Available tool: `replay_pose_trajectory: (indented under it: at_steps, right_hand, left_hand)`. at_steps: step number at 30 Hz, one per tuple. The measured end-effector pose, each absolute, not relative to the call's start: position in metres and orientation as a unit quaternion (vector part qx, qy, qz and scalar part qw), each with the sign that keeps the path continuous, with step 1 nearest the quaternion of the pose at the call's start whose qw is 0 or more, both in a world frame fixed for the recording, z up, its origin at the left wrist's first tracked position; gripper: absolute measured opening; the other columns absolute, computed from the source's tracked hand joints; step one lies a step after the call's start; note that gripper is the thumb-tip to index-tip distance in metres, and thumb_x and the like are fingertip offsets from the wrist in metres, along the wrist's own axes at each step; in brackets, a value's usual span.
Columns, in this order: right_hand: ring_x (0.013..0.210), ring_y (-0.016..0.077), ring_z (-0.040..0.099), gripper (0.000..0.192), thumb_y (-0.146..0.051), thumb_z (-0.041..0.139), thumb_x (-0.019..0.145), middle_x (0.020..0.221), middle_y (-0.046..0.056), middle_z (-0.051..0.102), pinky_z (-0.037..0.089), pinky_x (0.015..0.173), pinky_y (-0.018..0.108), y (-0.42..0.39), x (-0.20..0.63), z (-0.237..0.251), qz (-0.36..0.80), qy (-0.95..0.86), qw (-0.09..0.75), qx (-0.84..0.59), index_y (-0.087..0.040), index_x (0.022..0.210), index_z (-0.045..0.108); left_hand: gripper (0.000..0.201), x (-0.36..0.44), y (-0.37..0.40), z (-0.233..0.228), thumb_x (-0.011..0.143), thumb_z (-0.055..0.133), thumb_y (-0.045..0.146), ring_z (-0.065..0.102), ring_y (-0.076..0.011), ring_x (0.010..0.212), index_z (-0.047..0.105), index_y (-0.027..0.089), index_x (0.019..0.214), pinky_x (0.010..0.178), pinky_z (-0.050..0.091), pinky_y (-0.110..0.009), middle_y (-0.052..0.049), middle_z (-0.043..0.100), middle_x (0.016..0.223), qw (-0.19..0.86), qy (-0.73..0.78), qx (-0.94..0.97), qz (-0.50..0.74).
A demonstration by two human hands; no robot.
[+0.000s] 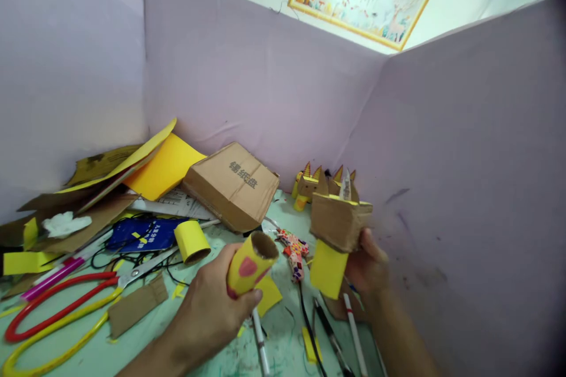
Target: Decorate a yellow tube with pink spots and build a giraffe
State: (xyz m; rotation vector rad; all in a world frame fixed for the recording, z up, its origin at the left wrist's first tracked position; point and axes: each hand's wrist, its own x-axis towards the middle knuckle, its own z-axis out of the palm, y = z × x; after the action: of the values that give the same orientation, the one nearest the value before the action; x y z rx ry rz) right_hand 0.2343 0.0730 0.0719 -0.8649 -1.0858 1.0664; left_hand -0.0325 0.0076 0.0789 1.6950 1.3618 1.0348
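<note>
My left hand point(210, 300) is wrapped round a yellow cardboard tube point(250, 265) with pink spots, its open end tilted up toward the right. Held up by my right hand point(369, 265) is a cardboard animal head point(336, 224), with a grey pointed piece on top and a yellow paper strip point(328, 270) hanging below it. The fingers of that hand are partly hidden behind the head. A gap separates the tube from the head. Behind the head stand similar small cardboard figures point(308, 185) with striped horns.
Red-and-yellow-handled scissors point(66, 312) lie at left beside a short yellow tube point(192, 241). A brown box point(234, 185) and stacked cardboard sheets point(132, 171) stand behind. A patterned glue gun point(294, 253), pens point(331, 333) and paper scraps lie centrally. Lilac panels point(247, 70) enclose the table.
</note>
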Motion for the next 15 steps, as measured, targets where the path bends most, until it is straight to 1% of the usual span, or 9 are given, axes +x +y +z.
replay_pose_trajectory:
  at_steps: [3,5,7,10,13,15]
  right_hand:
    - [0.073,0.0297,0.070,0.052,-0.067,0.065,0.063,0.089,0.007,0.076,0.055,0.065,0.045,0.049,0.222,0.065,0.605,-0.409,0.603,-0.321,-0.026,0.095,0.072]
    - [0.075,0.0290,0.070,0.048,-0.062,0.068,0.065,0.091,0.006,0.076,0.055,0.064,0.043,0.044,0.213,0.063,0.629,-0.397,0.603,-0.290,-0.027,0.098,0.071]
    - [0.082,0.0274,0.070,0.042,-0.053,0.074,0.064,0.097,0.003,0.075,0.055,0.068,0.040,0.044,0.208,0.061,0.616,-0.380,0.635,-0.269,-0.029,0.098,0.070]
    - [0.096,0.0270,0.067,0.046,-0.043,0.080,0.060,0.107,0.002,0.073,0.053,0.081,0.039,0.048,0.205,0.057,0.590,-0.377,0.668,-0.254,-0.029,0.102,0.068]
    - [0.102,0.0297,0.065,0.049,-0.043,0.078,0.062,0.103,0.005,0.073,0.050,0.088,0.043,0.049,0.206,0.049,0.599,-0.402,0.644,-0.252,-0.025,0.106,0.067]
    - [0.105,0.0300,0.063,0.050,-0.043,0.076,0.065,0.104,0.006,0.073,0.048,0.091,0.044,0.048,0.206,0.045,0.605,-0.415,0.634,-0.243,-0.024,0.110,0.065]
  left_hand:
    - [0.028,-0.037,0.005,0.108,0.061,0.068,0.033,0.057,-0.0198,0.060,0.064,0.024,0.087,0.055,0.038,-0.026,0.001,0.065,0.068,0.321,0.520,0.692,0.385]
    - [0.023,-0.039,0.004,0.122,0.059,0.069,0.034,0.057,-0.0197,0.056,0.066,0.025,0.079,0.053,0.036,-0.025,0.001,0.065,0.064,0.297,0.503,0.718,0.378]
    - [0.019,-0.038,0.004,0.130,0.058,0.069,0.033,0.058,-0.0202,0.057,0.067,0.026,0.076,0.053,0.034,-0.024,0.000,0.066,0.064,0.275,0.496,0.749,0.343]
    - [0.025,-0.034,0.005,0.131,0.059,0.069,0.035,0.060,-0.0225,0.060,0.067,0.027,0.082,0.051,0.032,-0.024,-0.001,0.067,0.066,0.243,0.516,0.771,0.283]
    - [0.038,-0.029,0.008,0.130,0.060,0.069,0.042,0.062,-0.0245,0.062,0.064,0.026,0.094,0.050,0.032,-0.024,-0.002,0.068,0.069,0.235,0.541,0.754,0.288]
    - [0.041,-0.027,0.009,0.130,0.061,0.069,0.044,0.062,-0.0243,0.064,0.063,0.025,0.097,0.050,0.033,-0.024,-0.002,0.069,0.073,0.240,0.550,0.750,0.278]
